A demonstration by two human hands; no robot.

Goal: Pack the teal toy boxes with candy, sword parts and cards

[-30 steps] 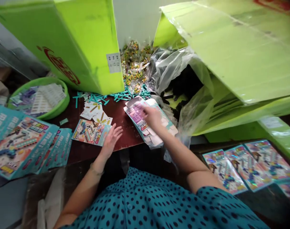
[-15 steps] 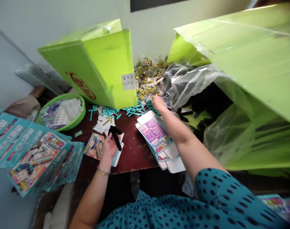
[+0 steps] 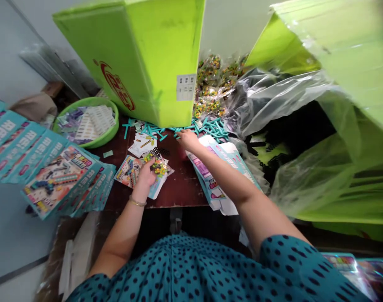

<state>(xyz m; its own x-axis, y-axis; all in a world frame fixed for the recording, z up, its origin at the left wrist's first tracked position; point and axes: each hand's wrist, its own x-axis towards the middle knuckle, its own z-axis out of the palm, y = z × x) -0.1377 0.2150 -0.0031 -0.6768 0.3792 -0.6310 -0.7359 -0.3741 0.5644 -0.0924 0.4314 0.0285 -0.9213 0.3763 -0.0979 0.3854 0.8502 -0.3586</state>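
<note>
My left hand is closed round a clear bag of small colourful beads, with a black studded piece partly showing behind it. Beneath this hand lie a printed box and its white flap. My right hand is stretched over the near edge of a pile of teal T-shaped plastic pieces, fingers bent down and slightly apart; their tips touch or nearly touch the pieces. Under my right forearm lie unfolded printed cartons.
A tall green box stands behind the pile, beside bagged beads. On the right, a larger green box holds plastic film and black pieces. Leftward are a green basin of sheets, printed leaflets and a row of teal boxes.
My right hand has moved from beside the bead bags leftward to the teal pieces. A bead bag is now in my left hand with the black piece. The camera view has tilted downward.
</note>
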